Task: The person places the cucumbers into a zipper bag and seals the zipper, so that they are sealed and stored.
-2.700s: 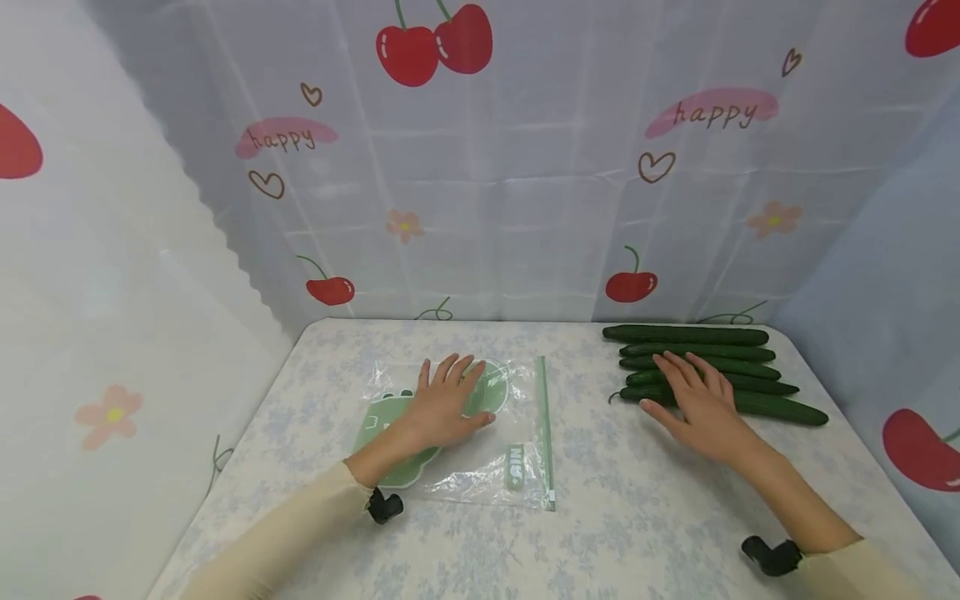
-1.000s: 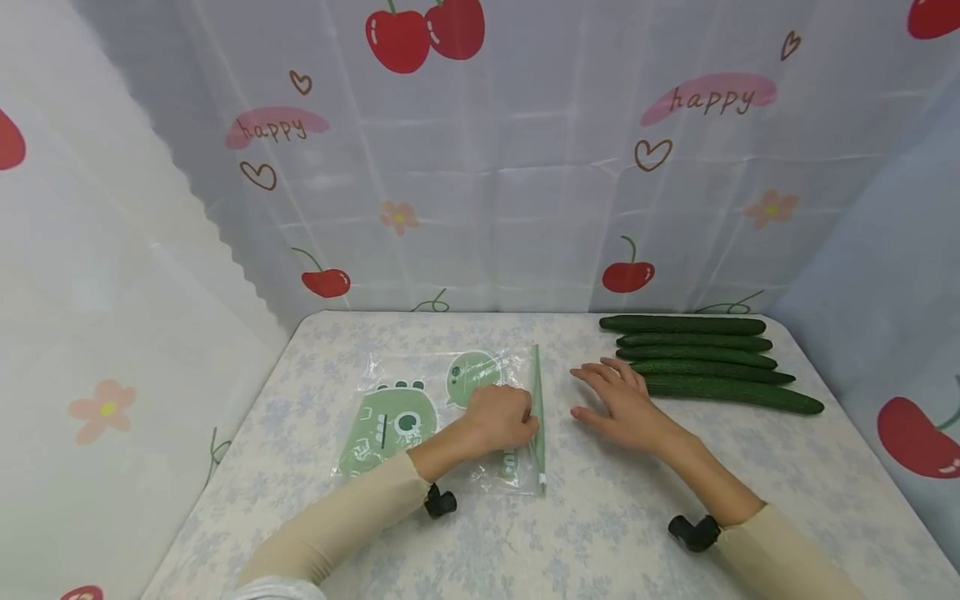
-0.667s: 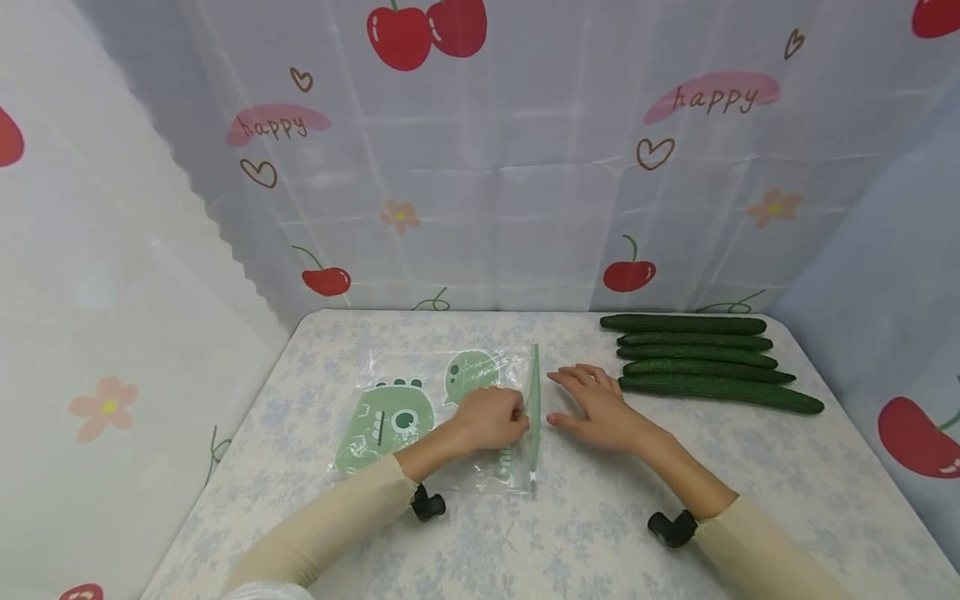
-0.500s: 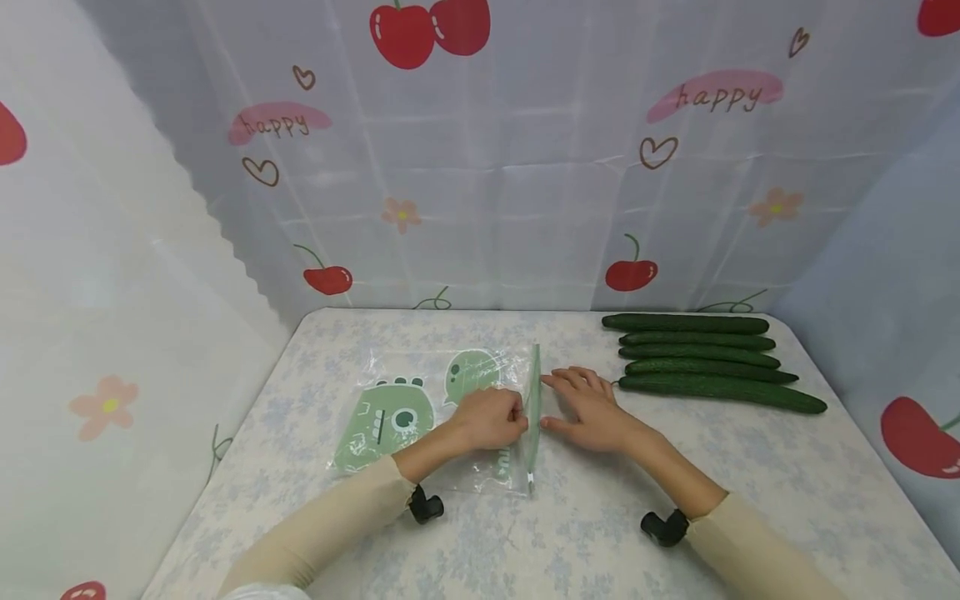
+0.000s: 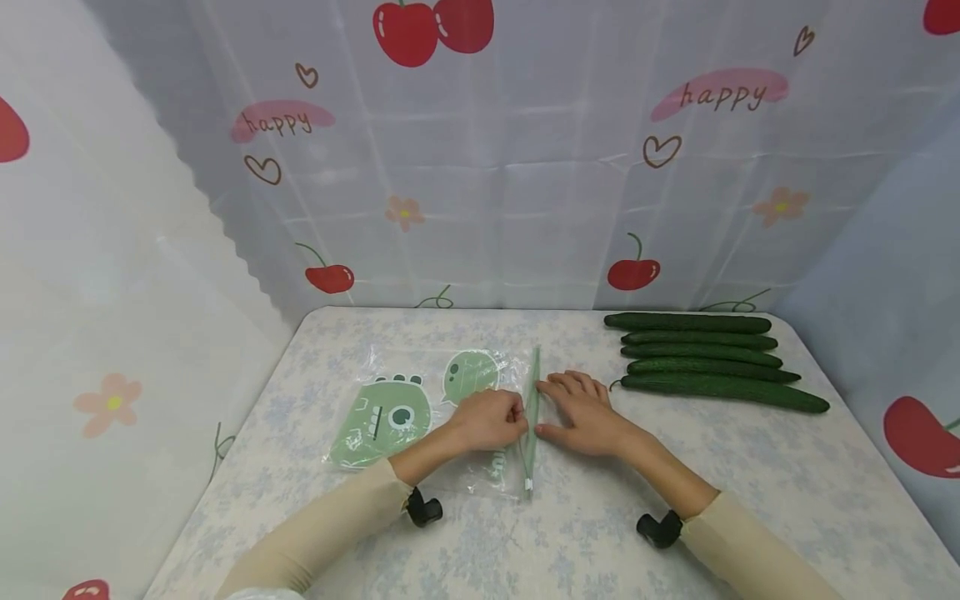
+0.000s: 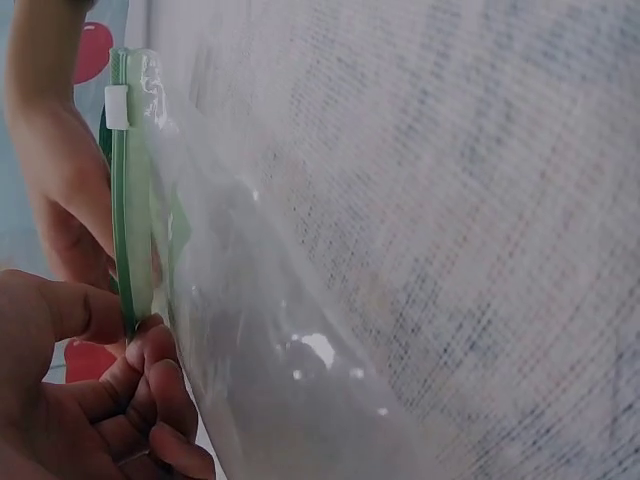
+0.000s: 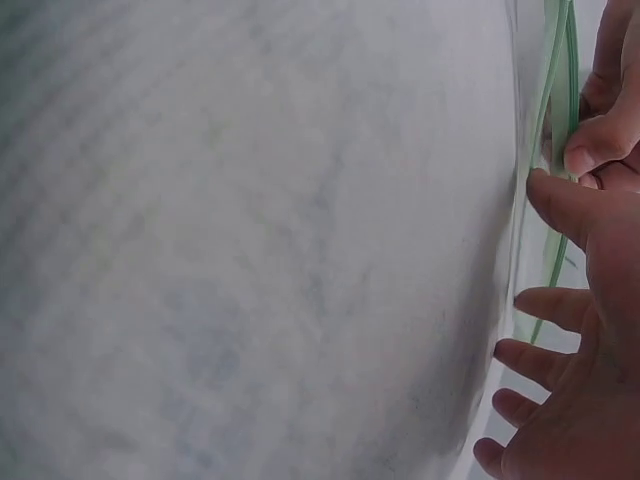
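Observation:
A clear slider zip bag (image 5: 435, 477) with green dinosaur prints lies flat on the table, its green zip edge (image 5: 533, 417) to the right and raised a little. Thumb and fingers of my left hand (image 5: 487, 421) pinch the bag at that edge, as the left wrist view confirms. The white slider (image 6: 117, 107) sits at the edge's near end. My right hand (image 5: 588, 421) has its fingers spread, with tips (image 7: 540, 185) at the outer side of the zip edge. Whether they press the bag or just the table, I cannot tell.
Several dark green cucumbers (image 5: 712, 385) lie side by side at the table's back right, beyond my right hand. A patterned cloth covers the table (image 5: 600, 533). A curtain with cherry prints (image 5: 525, 208) hangs behind the table, and more sheeting hangs at both sides.
My left hand has gone from lying flat on the bag to pinching its zip edge, which has lifted slightly. My right hand has moved left from the cucumbers to that edge.

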Demonstrator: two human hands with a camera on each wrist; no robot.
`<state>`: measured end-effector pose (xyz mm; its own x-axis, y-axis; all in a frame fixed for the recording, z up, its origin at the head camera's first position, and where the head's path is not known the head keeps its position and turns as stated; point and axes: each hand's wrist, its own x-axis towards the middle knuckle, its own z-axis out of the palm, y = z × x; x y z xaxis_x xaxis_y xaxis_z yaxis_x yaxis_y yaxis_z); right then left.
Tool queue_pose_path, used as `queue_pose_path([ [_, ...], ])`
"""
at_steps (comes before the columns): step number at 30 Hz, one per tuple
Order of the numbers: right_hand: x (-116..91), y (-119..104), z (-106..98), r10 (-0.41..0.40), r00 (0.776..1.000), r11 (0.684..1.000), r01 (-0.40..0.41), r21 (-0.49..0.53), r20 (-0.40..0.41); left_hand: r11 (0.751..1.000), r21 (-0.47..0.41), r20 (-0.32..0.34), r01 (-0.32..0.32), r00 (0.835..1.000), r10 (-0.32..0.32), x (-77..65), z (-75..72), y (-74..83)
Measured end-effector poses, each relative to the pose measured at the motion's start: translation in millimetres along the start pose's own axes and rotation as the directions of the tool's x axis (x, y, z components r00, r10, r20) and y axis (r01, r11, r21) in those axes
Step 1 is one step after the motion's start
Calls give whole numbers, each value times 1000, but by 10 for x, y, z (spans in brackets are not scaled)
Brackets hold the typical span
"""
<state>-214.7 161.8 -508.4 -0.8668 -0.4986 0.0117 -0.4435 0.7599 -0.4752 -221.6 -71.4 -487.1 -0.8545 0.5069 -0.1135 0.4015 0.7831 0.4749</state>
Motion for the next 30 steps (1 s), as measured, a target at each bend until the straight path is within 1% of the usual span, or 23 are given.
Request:
queue_pose_path([
  [3, -8, -11, 5, 0, 1000, 1000, 0, -15, 15, 1000, 14, -1, 4, 1000, -4, -13, -7, 14],
  [8, 10, -66, 5, 21, 999, 1000, -20, -19, 28, 996, 77, -45, 44, 998, -41, -40, -42, -19],
  [10, 17, -83, 10, 33, 999, 999, -32, -30, 37, 994, 103, -67, 45, 997, -39, -45, -48, -46],
  [13, 18, -89, 16, 49, 998, 997, -46, -61, 47, 992, 123, -82, 29, 996, -19, -45, -54, -77],
  [15, 16, -88, 16, 58, 997, 995, -55, -79, 47, 992, 127, -78, 12, 997, -2, -37, -58, -88],
  [18, 19, -103, 14, 66, 997, 995, -62, -77, 51, 992, 125, -61, -9, 998, 17, -23, -70, -98],
  [21, 12, -130, 6, 78, 994, 995, -73, -68, 78, 990, 142, -38, -28, 999, 34, -6, -84, -87],
  [24, 18, -160, -6, 92, 990, 993, -84, -79, 106, 986, 167, -27, -26, 999, 31, 3, -113, -66],
  [26, 21, -180, -19, 99, 989, 991, -88, -98, 114, 985, 173, -41, -16, 999, 23, 8, -140, -50],
  [30, 23, -207, -45, 109, 988, 990, -97, -103, 112, 977, 212, -111, -8, 993, 32, 9, -191, -39],
])
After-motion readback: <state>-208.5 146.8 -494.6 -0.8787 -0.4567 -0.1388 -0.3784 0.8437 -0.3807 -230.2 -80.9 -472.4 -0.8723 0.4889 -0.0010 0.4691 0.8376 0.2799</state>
